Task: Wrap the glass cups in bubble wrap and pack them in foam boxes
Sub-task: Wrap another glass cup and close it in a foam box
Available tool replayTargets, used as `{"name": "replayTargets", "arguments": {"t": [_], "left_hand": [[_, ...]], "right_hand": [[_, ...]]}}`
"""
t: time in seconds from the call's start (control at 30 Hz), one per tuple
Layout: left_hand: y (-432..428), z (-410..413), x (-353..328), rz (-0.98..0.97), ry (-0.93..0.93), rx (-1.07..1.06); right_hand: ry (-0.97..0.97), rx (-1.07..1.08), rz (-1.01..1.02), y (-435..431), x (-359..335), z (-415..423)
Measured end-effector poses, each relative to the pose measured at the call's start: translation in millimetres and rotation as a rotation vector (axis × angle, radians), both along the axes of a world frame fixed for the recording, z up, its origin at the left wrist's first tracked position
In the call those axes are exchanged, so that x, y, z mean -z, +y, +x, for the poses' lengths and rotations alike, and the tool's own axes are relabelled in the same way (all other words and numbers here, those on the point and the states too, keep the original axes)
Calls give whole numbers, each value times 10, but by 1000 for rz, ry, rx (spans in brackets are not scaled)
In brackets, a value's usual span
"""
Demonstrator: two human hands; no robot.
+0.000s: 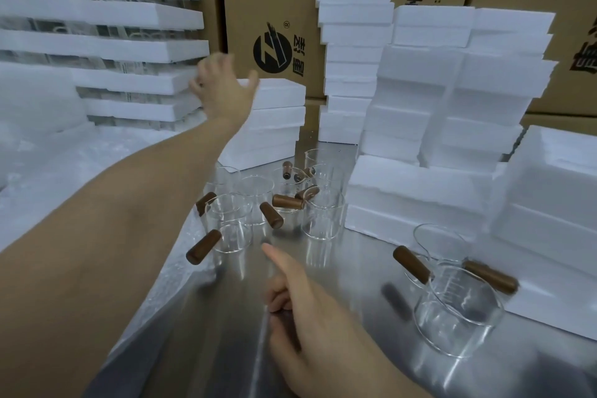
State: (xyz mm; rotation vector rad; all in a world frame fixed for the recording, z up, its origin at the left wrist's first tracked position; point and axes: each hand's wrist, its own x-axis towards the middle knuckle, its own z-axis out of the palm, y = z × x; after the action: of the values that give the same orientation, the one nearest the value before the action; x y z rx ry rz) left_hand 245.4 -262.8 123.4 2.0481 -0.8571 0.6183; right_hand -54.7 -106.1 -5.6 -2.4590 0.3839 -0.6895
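Note:
Several glass cups (231, 224) with brown wooden handles stand clustered mid-table, and two more glass cups (455, 313) sit at the right. A bubble wrap sheet (58, 178) covers the table's left side under my left arm. My left hand (223, 90) is stretched far forward, blurred, fingers spread at the edge of a foam tray (135, 82) in the left stack. My right hand (303, 310) rests low over the steel table, index finger straight toward the cups, other fingers loosely curled, nothing in it. Low foam boxes (416, 197) lie at the right.
Tall stacks of white foam boxes (355, 52) line the back and right, with another short foam stack (274, 119) just past my left hand. Cardboard cartons (274, 10) form a wall behind. The left stack of foam trays holds glassware between layers. Steel tabletop (349, 271) shows between the cups.

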Motion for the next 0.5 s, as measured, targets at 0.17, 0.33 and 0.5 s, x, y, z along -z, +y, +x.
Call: {"name": "replayTargets", "arguments": {"t": [0.17,0.33,0.5], "left_hand": [[-45,-94,142,640,-584,48],[-105,-101,264,712,-625,-126],[-179,-136,295,713,-613,-153]], "right_hand": [[12,-2,-18,-6,-21,-9],[36,-13,-7,-2,-41,-12],[45,-22,11,1,-63,-10]]}}
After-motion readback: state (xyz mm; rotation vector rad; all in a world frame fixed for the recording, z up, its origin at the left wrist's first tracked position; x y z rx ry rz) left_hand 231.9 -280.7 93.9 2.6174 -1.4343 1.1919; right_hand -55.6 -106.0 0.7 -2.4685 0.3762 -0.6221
